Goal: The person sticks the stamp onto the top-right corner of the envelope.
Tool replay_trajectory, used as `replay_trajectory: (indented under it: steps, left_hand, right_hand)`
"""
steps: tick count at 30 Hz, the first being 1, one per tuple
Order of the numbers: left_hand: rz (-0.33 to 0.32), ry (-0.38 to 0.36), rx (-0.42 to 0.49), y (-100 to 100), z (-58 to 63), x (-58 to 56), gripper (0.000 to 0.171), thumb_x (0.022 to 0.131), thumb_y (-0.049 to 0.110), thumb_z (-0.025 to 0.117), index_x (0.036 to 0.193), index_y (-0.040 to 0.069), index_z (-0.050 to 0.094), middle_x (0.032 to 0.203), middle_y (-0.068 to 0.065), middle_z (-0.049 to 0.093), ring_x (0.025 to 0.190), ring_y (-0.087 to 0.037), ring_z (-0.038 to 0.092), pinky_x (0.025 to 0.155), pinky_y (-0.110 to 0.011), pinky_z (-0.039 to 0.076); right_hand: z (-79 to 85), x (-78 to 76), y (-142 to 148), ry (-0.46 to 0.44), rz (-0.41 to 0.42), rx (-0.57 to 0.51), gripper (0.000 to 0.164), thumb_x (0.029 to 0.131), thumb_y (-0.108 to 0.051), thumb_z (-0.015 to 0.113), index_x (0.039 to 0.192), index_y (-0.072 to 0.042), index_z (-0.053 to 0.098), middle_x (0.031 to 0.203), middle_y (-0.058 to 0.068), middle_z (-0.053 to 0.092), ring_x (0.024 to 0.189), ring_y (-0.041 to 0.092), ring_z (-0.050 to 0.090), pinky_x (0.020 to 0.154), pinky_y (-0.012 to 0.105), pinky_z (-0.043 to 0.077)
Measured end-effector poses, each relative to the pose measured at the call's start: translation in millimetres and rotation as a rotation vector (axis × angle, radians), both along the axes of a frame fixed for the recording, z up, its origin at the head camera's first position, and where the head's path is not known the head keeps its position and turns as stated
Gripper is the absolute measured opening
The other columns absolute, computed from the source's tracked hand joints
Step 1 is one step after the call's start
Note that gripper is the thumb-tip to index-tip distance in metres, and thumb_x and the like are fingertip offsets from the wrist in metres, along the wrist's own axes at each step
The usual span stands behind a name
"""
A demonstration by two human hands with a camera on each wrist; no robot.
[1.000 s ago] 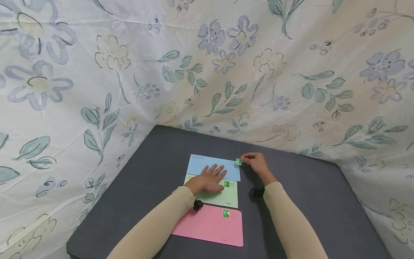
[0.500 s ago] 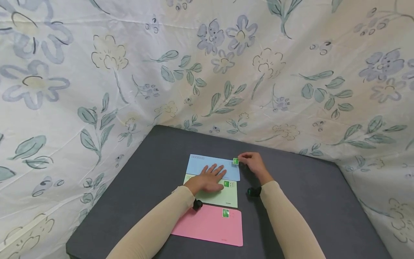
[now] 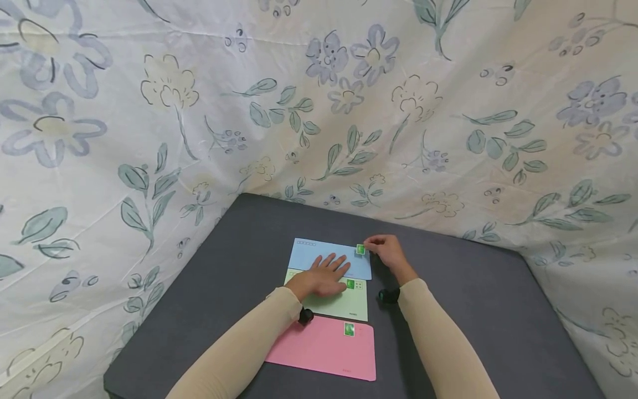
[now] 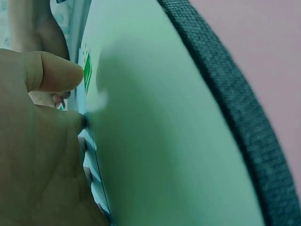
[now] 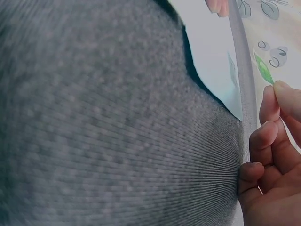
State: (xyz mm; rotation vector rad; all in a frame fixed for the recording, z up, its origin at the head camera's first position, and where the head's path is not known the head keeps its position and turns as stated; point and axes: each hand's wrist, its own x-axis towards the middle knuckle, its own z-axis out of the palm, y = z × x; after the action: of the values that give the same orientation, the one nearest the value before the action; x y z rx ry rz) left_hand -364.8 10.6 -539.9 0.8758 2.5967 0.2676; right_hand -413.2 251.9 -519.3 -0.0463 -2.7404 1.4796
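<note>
My left hand (image 3: 325,277) lies with fingers spread across the blue envelope (image 3: 311,254) and the green envelope (image 3: 344,305) below it. Between thumb and forefinger, my right hand (image 3: 391,255) pinches a green stamp (image 3: 360,249) over the blue envelope's upper right corner. In the right wrist view the stamp (image 5: 263,68) is held up by its edge, apart from the paper, and the other fingers are curled. A green stamp (image 3: 350,284) is on the green envelope, by my left thumb. Nearest me, the pink envelope (image 3: 324,346) bears another stamp (image 3: 349,329) at its upper right.
The envelopes lie in a column on a dark grey table (image 3: 473,310). A floral cloth (image 3: 319,111) hangs behind the table and along its sides. Dark wrist cameras (image 3: 389,296) are worn at both cuffs.
My right hand has moved a little left, carrying the stamp from the blue envelope's right edge to over its corner. The left hand has stayed in place.
</note>
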Motion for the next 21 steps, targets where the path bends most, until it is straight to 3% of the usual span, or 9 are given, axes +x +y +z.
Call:
replay_trajectory:
  steps: [21]
  left_hand:
    - [-0.011,0.032,0.02,0.3,-9.9,-3.8,0.073,0.112,0.052,0.033,0.177,0.025,0.01,0.182,0.006,-0.004,0.166,-0.021,-0.011,0.13,-0.052,-0.009]
  right_hand:
    - [-1.4,-2.8,-11.0,-0.002,-0.016,-0.007,0.013,0.103,-0.013,0.076,0.108,-0.002,0.083,0.11,0.014,0.076,0.098,0.03,0.064,0.087,0.043,0.053]
